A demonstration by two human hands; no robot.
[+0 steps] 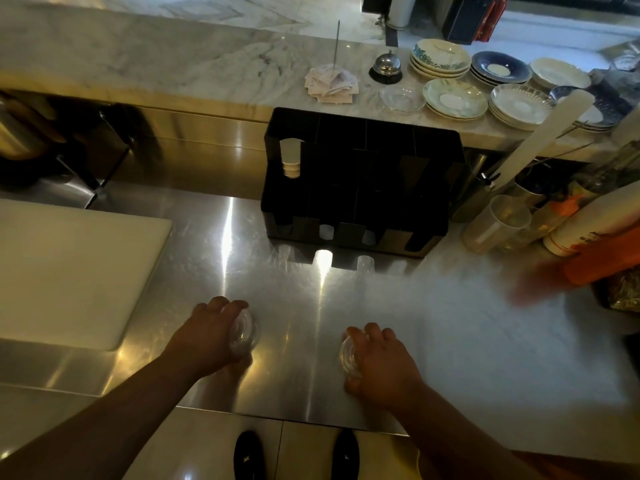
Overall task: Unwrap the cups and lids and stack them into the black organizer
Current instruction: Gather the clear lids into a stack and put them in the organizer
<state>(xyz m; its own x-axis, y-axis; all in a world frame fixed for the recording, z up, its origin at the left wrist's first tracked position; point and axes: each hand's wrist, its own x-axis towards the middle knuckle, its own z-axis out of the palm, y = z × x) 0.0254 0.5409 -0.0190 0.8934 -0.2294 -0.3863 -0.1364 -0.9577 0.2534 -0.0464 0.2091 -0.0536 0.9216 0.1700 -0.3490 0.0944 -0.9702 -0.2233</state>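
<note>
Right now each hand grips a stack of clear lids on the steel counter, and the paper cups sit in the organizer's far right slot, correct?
Not quite. In the head view the paper cups sit in the black organizer's far left slot. The left hand and right hand do each grip clear lids.

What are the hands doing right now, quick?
Left hand: closed on a stack of clear lids on the counter.
Right hand: closed on another stack of clear lids.
</note>
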